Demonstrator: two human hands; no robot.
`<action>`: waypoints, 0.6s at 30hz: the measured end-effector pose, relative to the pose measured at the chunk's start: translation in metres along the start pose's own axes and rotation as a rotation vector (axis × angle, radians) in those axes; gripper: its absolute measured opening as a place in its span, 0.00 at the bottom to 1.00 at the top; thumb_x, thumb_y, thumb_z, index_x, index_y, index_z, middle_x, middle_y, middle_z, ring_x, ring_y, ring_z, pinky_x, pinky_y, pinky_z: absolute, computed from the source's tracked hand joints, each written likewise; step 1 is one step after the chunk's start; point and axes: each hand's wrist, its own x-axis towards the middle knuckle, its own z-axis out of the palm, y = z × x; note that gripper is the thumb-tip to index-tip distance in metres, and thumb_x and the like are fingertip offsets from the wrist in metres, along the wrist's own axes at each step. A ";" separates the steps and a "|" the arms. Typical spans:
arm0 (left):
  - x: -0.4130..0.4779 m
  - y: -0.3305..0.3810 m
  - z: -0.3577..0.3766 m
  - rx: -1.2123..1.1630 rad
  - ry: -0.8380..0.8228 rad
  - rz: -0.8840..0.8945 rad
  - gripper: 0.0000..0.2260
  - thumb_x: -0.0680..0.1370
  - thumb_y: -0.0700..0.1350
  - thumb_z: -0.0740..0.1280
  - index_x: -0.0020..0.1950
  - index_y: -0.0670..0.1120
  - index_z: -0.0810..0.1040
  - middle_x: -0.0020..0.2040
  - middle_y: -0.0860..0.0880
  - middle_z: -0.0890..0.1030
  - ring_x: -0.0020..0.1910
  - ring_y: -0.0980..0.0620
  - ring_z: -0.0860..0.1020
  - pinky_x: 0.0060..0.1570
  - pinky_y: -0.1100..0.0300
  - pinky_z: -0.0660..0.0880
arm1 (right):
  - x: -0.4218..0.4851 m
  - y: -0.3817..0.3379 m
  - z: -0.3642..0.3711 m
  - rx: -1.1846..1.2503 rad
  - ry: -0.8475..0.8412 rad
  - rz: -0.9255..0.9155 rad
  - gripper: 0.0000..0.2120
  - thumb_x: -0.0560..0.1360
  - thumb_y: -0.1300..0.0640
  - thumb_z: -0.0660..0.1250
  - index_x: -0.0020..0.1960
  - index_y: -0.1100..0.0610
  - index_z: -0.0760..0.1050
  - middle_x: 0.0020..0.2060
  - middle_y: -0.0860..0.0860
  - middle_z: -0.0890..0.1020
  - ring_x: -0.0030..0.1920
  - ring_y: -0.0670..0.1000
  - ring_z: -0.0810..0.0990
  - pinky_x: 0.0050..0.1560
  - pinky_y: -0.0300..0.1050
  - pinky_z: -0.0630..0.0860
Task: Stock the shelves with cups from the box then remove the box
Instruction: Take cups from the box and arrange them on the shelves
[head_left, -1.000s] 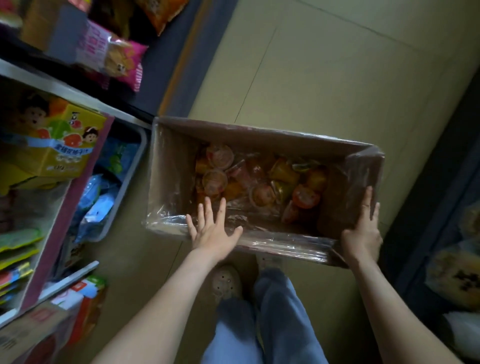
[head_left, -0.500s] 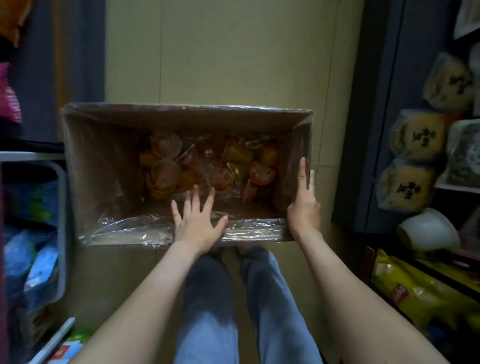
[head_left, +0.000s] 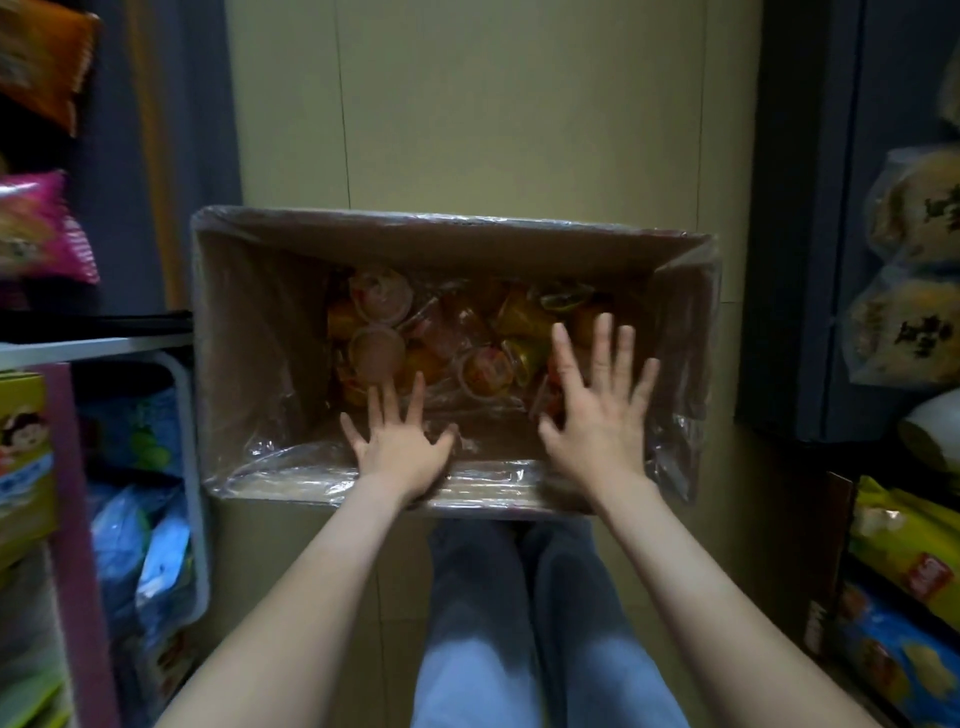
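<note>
The left hand (head_left: 402, 452) hangs flat, fingers spread, over the near rim of the cardboard box (head_left: 249, 332), holding nothing; I cannot tell whether it touches the rim. The right hand (head_left: 602, 415) is also spread and empty. Half a second ago it was pressed against the box's right end wall; it has now left that wall and moved inward, over the right part of the opening. The box no longer swings across the view and seems settled on the floor (head_left: 519, 104), so positioning looks done and picking is likely next.

The box stands open-side up, its long axis running left to right across the aisle, between the left shelf (head_left: 93, 345) and the right-hand bagged goods (head_left: 914, 332). The jelly cups (head_left: 467, 332) lie jumbled on its bottom, towards the far wall and right end, within a clear plastic liner (head_left: 291, 457).
</note>
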 end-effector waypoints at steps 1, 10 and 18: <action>0.010 -0.001 0.001 0.018 -0.022 -0.027 0.34 0.78 0.63 0.53 0.76 0.56 0.35 0.76 0.46 0.32 0.75 0.46 0.33 0.68 0.37 0.33 | 0.008 -0.006 0.012 -0.007 -0.012 -0.070 0.50 0.72 0.46 0.68 0.74 0.43 0.30 0.70 0.52 0.25 0.71 0.54 0.23 0.66 0.55 0.21; 0.123 0.006 0.036 0.074 -0.100 -0.102 0.47 0.75 0.58 0.65 0.72 0.57 0.26 0.75 0.45 0.29 0.74 0.39 0.35 0.69 0.34 0.39 | 0.096 -0.006 0.142 -0.137 -0.266 -0.243 0.51 0.72 0.45 0.67 0.71 0.46 0.26 0.76 0.55 0.37 0.75 0.58 0.35 0.71 0.58 0.34; 0.182 0.003 0.069 0.236 0.094 -0.125 0.48 0.76 0.56 0.64 0.65 0.54 0.19 0.73 0.38 0.28 0.72 0.35 0.31 0.69 0.37 0.37 | 0.131 -0.017 0.204 -0.421 -0.268 -0.418 0.46 0.73 0.44 0.65 0.77 0.53 0.36 0.75 0.59 0.50 0.75 0.59 0.50 0.65 0.65 0.27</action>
